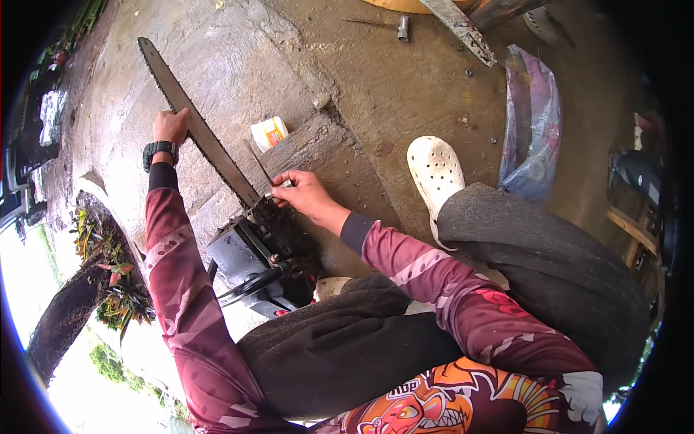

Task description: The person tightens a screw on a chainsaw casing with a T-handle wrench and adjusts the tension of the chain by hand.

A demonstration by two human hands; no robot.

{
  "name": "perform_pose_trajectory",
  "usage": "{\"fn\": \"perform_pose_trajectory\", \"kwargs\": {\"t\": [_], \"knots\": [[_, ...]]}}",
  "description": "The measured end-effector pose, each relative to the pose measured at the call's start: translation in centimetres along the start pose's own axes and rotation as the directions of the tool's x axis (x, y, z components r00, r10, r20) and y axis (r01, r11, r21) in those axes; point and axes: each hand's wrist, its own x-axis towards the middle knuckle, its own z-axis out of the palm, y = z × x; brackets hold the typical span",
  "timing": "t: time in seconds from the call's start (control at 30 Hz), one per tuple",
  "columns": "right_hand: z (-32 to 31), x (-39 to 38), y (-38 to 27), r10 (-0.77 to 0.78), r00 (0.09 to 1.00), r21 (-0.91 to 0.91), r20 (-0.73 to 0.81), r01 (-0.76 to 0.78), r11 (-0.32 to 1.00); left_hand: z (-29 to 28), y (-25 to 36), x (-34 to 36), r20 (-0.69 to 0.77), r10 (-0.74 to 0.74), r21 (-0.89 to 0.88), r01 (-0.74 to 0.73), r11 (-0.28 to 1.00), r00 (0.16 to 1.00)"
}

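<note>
A chainsaw lies on the ground left of centre, its long bar [217,158] pointing up and away to the left and its dark body [246,249] close to my knee. My left hand [171,126] is wrapped round the middle of the bar and chain, with a black watch on the wrist. Beside the body end of the bar, my right hand [300,195] pinches a thin rod-shaped tool [262,165]. Its slim shaft sticks out away from me past the fingers. Whether it is a file or a screwdriver, I cannot tell.
A small white tub [270,133] with an orange label stands just beyond the bar. Farther off are a T-shaped wrench [403,29], a weathered board [463,32] and a crumpled plastic sheet [531,130]. My white clog [436,170] rests on the wet concrete at right.
</note>
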Motion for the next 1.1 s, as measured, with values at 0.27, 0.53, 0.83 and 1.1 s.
{"fn": "perform_pose_trajectory", "kwargs": {"t": [0.27, 0.53, 0.83, 1.1], "knots": [[1.6, -1.4, -2.0, -0.168, 0.958, -0.613, 0.233, 0.279, 0.739, -0.6, -6.7, 2.0, 0.005, 0.278, 0.436, -0.253, 0.864, 0.96], [-1.4, -0.7, -2.7, -0.544, 0.601, -0.623, 0.585, 0.763, 0.172, 4.5, -10.6, 8.2, 0.09, 0.733, 0.451, -0.684, 0.573, 0.674], [-4.6, -0.2, -1.6, -0.32, 0.551, -0.615, 0.771, 0.775, -0.145, 10.3, -8.6, 8.1, 0.09, 0.437, 0.328, -0.441, 0.835, 0.895], [-1.1, 0.4, -1.6, -0.346, 0.608, -0.611, 0.714, 0.783, 0.115, 8.2, -10.2, 7.3, 0.0, 0.402, 0.344, -0.378, 0.86, 0.915]]}}
